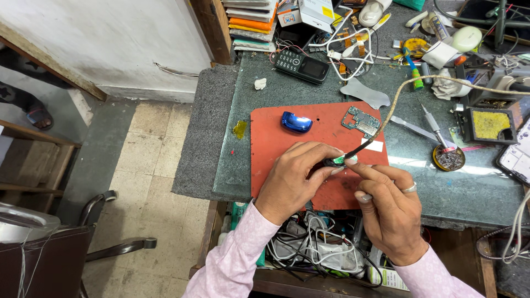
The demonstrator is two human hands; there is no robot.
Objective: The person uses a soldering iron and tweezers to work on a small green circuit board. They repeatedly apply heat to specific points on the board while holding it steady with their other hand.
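Gripping a small dark part over the red mat, the left hand pinches it; the right hand holds a cabled tool. Two white boxes stand at the table's far edge beside stacked orange and white packets.

The part pinched between both hands is mostly hidden by fingertips; its kind cannot be told. At three o'clock a device is cut by the edge. The drawer's contents sit partly behind the wrists.
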